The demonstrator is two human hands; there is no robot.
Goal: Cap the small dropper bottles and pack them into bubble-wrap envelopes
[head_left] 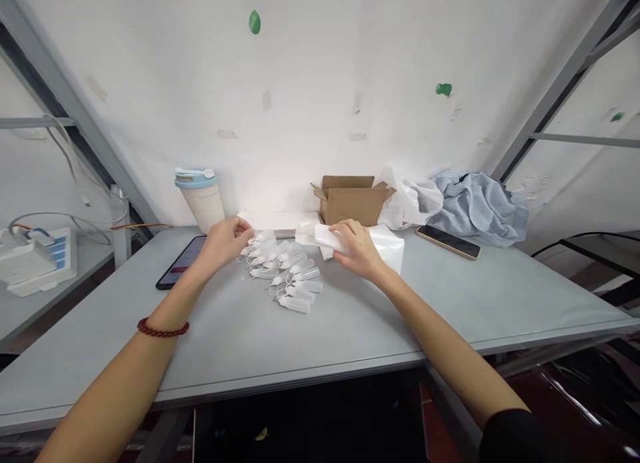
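Note:
On the table lies a pile of small translucent plastic dropper bottles [295,273] with thin looped caps. My left hand [227,241] is at the pile's far left edge, thumb and fingers pinched together. Whatever may be between those fingertips is hidden. To the right of the pile, my right hand [354,246] is closed over a small white paper box [324,236], fingers across its top. A flap stands out at the box's left end, towards the bottles. Beneath and right of that hand is a glossy white plastic sheet or bag [393,249].
Along the wall stand a blue-lidded cup [203,203], a stack of white flat card [280,221], an open cardboard box [353,205], a white plastic bag [410,199] and blue cloth [480,206]. One phone [183,261] lies left, another phone [449,241] right.

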